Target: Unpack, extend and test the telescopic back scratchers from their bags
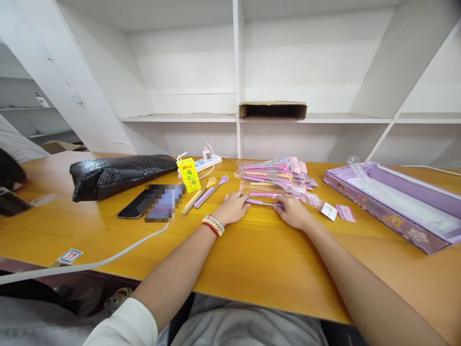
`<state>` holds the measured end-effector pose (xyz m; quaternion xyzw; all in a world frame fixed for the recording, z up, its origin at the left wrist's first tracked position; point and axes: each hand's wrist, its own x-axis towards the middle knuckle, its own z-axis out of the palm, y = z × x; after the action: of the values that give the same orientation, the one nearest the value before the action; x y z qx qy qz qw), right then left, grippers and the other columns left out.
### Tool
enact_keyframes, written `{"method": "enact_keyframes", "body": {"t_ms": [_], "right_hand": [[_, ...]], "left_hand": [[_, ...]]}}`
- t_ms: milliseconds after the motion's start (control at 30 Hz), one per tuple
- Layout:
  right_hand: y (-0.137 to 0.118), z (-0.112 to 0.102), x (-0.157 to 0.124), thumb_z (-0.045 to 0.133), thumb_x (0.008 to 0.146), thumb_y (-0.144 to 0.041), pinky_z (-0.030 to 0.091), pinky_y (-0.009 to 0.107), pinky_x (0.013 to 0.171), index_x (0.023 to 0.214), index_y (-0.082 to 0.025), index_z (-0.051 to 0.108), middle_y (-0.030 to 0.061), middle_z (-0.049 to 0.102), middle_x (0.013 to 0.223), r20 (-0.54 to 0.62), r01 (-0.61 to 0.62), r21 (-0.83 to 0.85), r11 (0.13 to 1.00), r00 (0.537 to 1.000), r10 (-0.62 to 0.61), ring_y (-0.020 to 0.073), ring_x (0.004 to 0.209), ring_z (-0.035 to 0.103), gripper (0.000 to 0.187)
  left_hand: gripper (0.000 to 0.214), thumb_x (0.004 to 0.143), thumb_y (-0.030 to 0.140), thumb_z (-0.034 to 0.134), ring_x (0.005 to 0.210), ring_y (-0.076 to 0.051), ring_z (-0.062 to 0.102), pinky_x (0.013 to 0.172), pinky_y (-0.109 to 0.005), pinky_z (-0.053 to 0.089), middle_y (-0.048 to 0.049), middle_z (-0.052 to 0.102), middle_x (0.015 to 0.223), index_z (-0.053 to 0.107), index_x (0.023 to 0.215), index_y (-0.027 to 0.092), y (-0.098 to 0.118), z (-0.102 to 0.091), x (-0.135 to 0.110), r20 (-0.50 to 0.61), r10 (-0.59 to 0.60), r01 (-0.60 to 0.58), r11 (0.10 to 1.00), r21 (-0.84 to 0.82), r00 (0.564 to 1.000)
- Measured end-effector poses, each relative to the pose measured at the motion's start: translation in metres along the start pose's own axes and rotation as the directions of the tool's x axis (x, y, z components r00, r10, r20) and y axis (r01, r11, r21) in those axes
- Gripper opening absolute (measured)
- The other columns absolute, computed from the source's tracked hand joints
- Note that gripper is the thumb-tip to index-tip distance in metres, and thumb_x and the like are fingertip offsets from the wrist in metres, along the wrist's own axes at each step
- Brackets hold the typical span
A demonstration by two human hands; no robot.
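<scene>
My left hand and my right hand rest on the wooden table, each pinching one end of a thin purple-handled tool that lies between them. A bead bracelet circles my left wrist. Just beyond my hands lies a pile of clear packets holding pink, purple and yellow tools. Two loose tools, one yellow and one purple, lie to the left of my left hand.
A yellow drink carton, a phone, a black bubble mailer and a white power strip sit on the left. A purple box lies at right. Two small tags lie beside the packets. White shelves stand behind.
</scene>
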<state>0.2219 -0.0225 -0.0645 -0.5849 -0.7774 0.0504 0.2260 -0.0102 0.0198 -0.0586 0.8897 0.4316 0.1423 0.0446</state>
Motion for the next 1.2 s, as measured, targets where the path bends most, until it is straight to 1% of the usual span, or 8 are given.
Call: {"method": "enact_keyframes", "body": {"t_ms": [133, 367, 467, 633, 800, 933, 1100, 1200], "right_hand": [[0.0006, 0.0016, 0.0, 0.051, 0.081, -0.026, 0.039, 0.027, 0.074, 0.088, -0.018, 0.061, 0.0056, 0.059, 0.086, -0.005, 0.002, -0.011, 1.0, 1.0, -0.002, 0.017, 0.081, 0.054, 0.015], [0.0016, 0.0006, 0.0009, 0.048, 0.084, -0.025, 0.039, 0.03, 0.082, 0.086, -0.02, 0.065, 0.0064, 0.06, 0.087, 0.005, 0.068, -0.061, 0.996, 0.998, -0.068, 0.0187, 0.088, 0.053, 0.018], [0.0052, 0.003, 0.0017, 0.049, 0.083, -0.024, 0.04, 0.03, 0.081, 0.085, -0.019, 0.065, 0.0066, 0.06, 0.088, 0.006, 0.074, -0.062, 0.995, 0.997, -0.074, 0.0189, 0.088, 0.053, 0.017], [0.0093, 0.0061, 0.0034, 0.049, 0.083, -0.024, 0.04, 0.03, 0.082, 0.086, -0.019, 0.065, 0.0063, 0.06, 0.088, -0.004, 0.086, -0.073, 0.994, 0.996, -0.086, 0.0191, 0.088, 0.053, 0.016], [0.0029, 0.0043, 0.0029, 0.048, 0.084, -0.026, 0.039, 0.03, 0.083, 0.086, -0.019, 0.065, 0.0069, 0.06, 0.087, -0.017, 0.076, -0.094, 0.993, 0.997, -0.078, 0.019, 0.089, 0.052, 0.019], [-0.0004, 0.0036, 0.0032, 0.05, 0.082, -0.028, 0.038, 0.031, 0.083, 0.089, -0.018, 0.063, 0.0075, 0.059, 0.089, -0.035, 0.028, -0.095, 0.995, 0.999, -0.031, 0.0195, 0.091, 0.052, 0.018], [0.0044, 0.0041, 0.004, 0.055, 0.078, -0.029, 0.038, 0.031, 0.081, 0.09, -0.018, 0.06, 0.0066, 0.059, 0.092, -0.093, -0.004, -0.061, 0.998, 0.996, -0.002, 0.019, 0.09, 0.052, 0.017], [0.0055, 0.0034, 0.0036, 0.054, 0.079, -0.029, 0.037, 0.031, 0.081, 0.093, -0.018, 0.062, 0.007, 0.059, 0.093, -0.08, 0.007, -0.048, 0.999, 0.997, -0.011, 0.0194, 0.091, 0.051, 0.019]], "left_hand": [[0.029, 0.09, 0.032, 0.034, 0.105, -0.021, 0.048, 0.093, -0.039, 0.034, -0.0065, 0.055, 0.106, 0.056, 0.106, 0.021, -0.0015, 0.0025, 0.0, -0.026, 0.012, -0.012, 1.0, -0.005, 1.0], [0.029, 0.09, 0.032, 0.035, 0.102, -0.021, 0.049, 0.091, -0.039, 0.034, -0.0064, 0.056, 0.103, 0.059, 0.101, 0.021, 0.0, 0.002, 0.0002, -0.032, 0.015, -0.015, 1.0, -0.002, 0.999], [0.028, 0.089, 0.031, 0.037, 0.105, -0.022, 0.049, 0.093, -0.039, 0.034, -0.0067, 0.056, 0.105, 0.056, 0.108, 0.022, 0.0014, 0.0006, -0.0005, -0.031, -0.002, 0.001, 1.0, -0.006, 1.0], [0.034, 0.088, 0.029, 0.038, 0.111, -0.022, 0.045, 0.095, -0.039, 0.033, -0.0076, 0.052, 0.119, 0.047, 0.12, 0.022, 0.0021, 0.0012, -0.0009, -0.059, 0.001, -0.002, 1.0, -0.018, 0.998], [0.031, 0.089, 0.032, 0.035, 0.107, -0.022, 0.044, 0.093, -0.041, 0.033, -0.0073, 0.053, 0.112, 0.058, 0.107, 0.022, 0.0012, 0.0035, -0.0003, -0.034, -0.013, 0.013, 1.0, 0.003, 0.999], [0.029, 0.088, 0.034, 0.038, 0.107, -0.023, 0.043, 0.091, -0.043, 0.032, -0.0064, 0.053, 0.112, 0.062, 0.101, 0.024, -0.0019, 0.0043, 0.0012, -0.055, -0.015, 0.016, 1.0, 0.018, 0.998], [0.026, 0.086, 0.037, 0.043, 0.111, -0.023, 0.042, 0.094, -0.043, 0.029, -0.0051, 0.053, 0.114, 0.062, 0.1, 0.025, -0.0047, 0.0029, 0.003, -0.045, -0.045, 0.043, 0.998, -0.046, 0.998], [0.03, 0.084, 0.045, 0.044, 0.111, -0.024, 0.042, 0.094, -0.044, 0.029, -0.0036, 0.054, 0.114, 0.062, 0.098, 0.026, -0.0055, 0.0012, 0.0047, -0.059, -0.073, 0.068, 0.994, -0.089, 0.996]]}}
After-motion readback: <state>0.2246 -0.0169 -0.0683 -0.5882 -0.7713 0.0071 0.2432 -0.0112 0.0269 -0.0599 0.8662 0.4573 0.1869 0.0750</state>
